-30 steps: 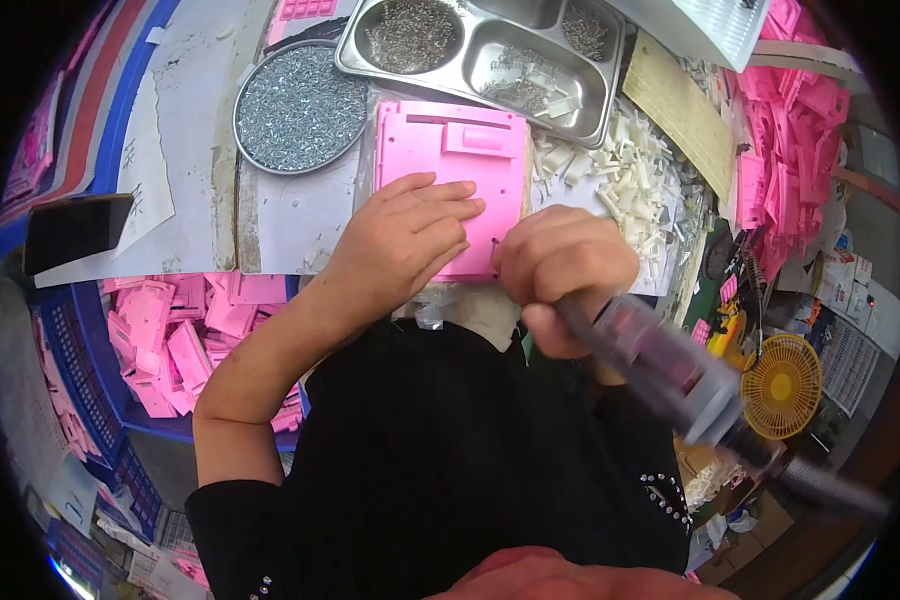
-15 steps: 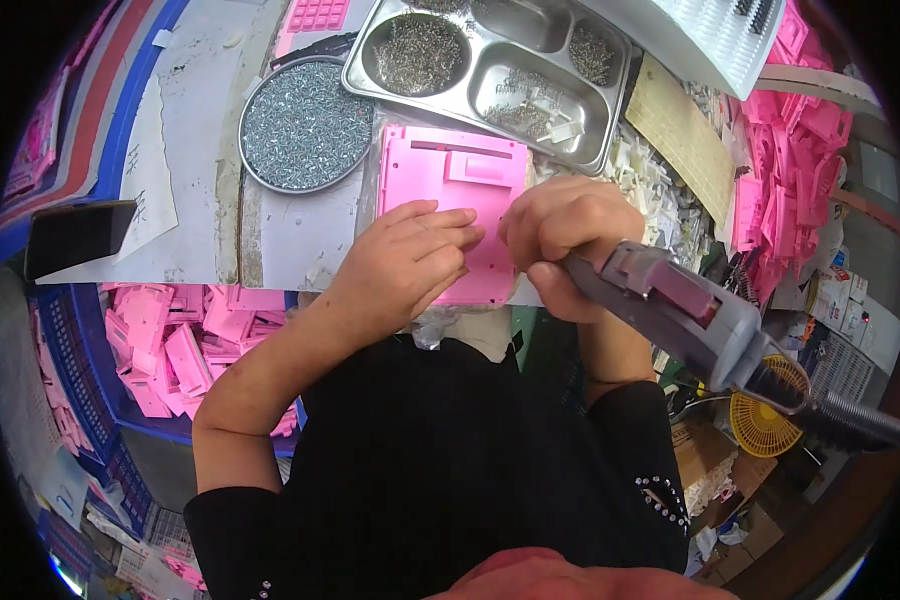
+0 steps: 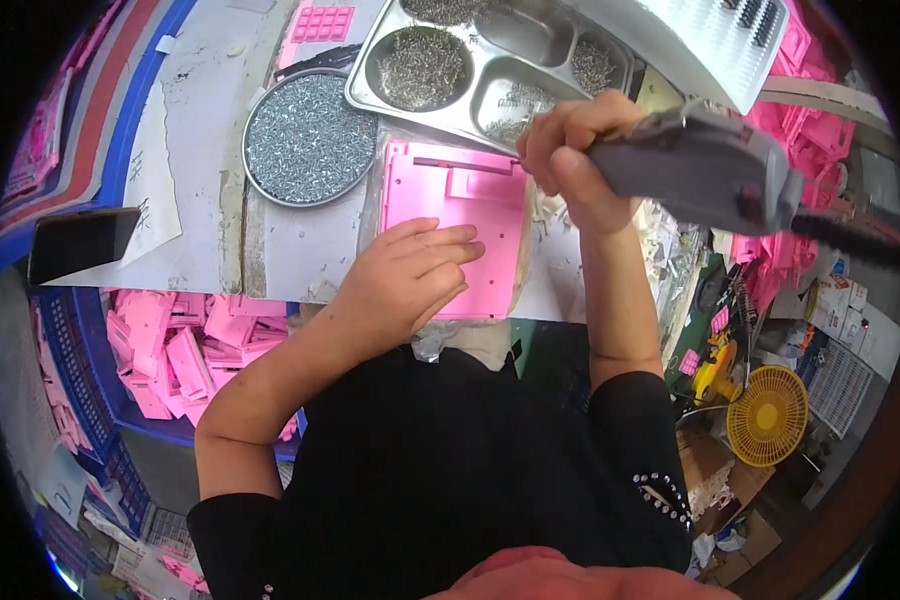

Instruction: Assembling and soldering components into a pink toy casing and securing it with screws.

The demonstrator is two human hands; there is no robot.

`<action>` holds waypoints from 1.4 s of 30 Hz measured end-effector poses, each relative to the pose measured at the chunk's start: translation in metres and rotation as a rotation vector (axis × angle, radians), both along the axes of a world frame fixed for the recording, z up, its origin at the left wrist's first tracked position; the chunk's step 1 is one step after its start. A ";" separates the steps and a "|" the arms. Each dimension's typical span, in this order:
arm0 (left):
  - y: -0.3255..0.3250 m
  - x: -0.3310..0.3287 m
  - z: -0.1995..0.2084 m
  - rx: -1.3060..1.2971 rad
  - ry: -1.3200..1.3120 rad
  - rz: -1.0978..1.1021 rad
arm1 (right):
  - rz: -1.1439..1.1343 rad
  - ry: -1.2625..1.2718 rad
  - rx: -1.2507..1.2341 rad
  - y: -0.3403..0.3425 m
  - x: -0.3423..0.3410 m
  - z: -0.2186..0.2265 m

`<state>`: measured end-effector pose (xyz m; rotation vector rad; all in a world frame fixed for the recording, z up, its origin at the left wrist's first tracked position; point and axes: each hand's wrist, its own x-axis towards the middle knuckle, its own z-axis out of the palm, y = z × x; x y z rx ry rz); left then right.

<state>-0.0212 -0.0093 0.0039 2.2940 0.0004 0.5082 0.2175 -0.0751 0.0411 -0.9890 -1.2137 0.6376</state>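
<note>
A flat pink plastic housing (image 3: 485, 285) with a slot and a raised rectangular part lies on the worktable in front of me. My left hand (image 3: 410, 275) rests on its left side, fingers stretched out over the surface. My right hand (image 3: 585, 160) is wrapped round a grey electric screwdriver (image 3: 700, 175), whose coiled cord runs off to the right. The tool lies roughly level above the housing's far right corner; its tip is hidden by my fingers, so I cannot tell whether it touches anything.
A round dish of small screws (image 3: 310, 140) stands left of the housing. Behind it sits a steel compartment tray (image 3: 475, 105) with springs and small metal parts. A phone (image 3: 80, 245) lies at the left edge. Pink parts fill a blue crate (image 3: 110, 400). A yellow fan (image 3: 767, 415) stands right.
My right hand has moved the screwdriver away from me, from the housing's right edge to its far right corner and the steel tray. My left hand stays on the housing.
</note>
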 end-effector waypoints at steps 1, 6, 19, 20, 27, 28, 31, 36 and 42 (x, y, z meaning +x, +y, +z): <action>0.000 0.000 0.000 0.000 -0.002 0.004 | 0.045 0.024 -0.016 0.002 0.003 0.001; 0.001 0.001 0.002 0.006 0.000 -0.015 | 0.057 0.105 -0.101 -0.003 0.009 0.006; -0.001 0.001 -0.001 0.012 -0.019 0.011 | 0.066 -0.123 -0.033 -0.048 -0.040 0.015; -0.001 0.001 -0.001 0.006 -0.020 0.017 | 0.072 -0.111 -0.044 -0.047 -0.039 0.012; 0.000 -0.006 0.002 -0.150 -0.114 0.132 | 0.270 0.246 0.098 -0.027 -0.043 0.064; 0.001 -0.006 0.006 -0.112 -0.122 0.177 | 0.332 0.249 0.123 -0.023 -0.045 0.070; 0.007 -0.009 0.013 -0.092 -0.098 0.249 | 0.351 0.246 0.153 -0.012 -0.060 0.067; 0.017 -0.017 0.012 -0.098 -0.078 0.272 | 0.270 0.247 0.052 -0.002 -0.076 0.064; 0.044 -0.019 0.007 0.079 -0.156 0.338 | 0.248 0.331 0.034 0.011 -0.079 0.059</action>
